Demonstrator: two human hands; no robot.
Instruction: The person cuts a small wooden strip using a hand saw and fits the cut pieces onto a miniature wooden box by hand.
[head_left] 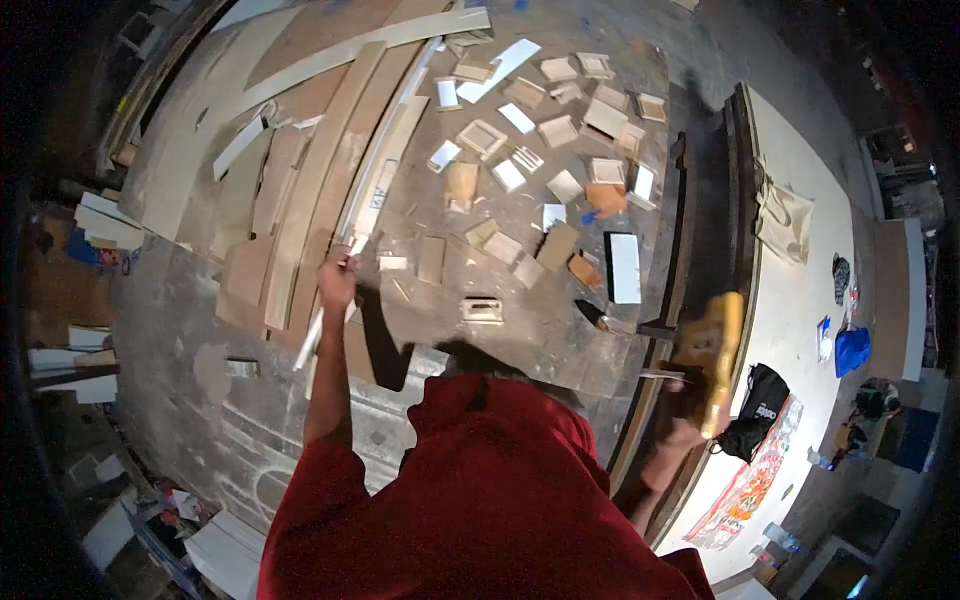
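Note:
My left hand (pixel 338 278) is closed at the long white strip (pixel 320 335), which lies slanting beside long brown boards (pixel 318 200); its fingertips pinch the strip's edge. On the right, my right hand (pixel 690 425) grips a bulky yellow power tool (pixel 722 350), held over the gap beside the worktable. Part of that hand is hidden behind the tool. A dark-bristled brush (pixel 592 313) lies on the worktable left of the tool. Near the table's front sits a small wooden frame (pixel 482 310), between my two hands.
Several small wooden trays (pixel 482 138) and blocks are scattered over the worktable (pixel 400 325). A white-topped box (pixel 623 268) lies at its right. Across the gap, a pale table (pixel 800 330) bears a cloth bag (pixel 785 220), a black pouch (pixel 762 405) and a blue bundle (pixel 852 350).

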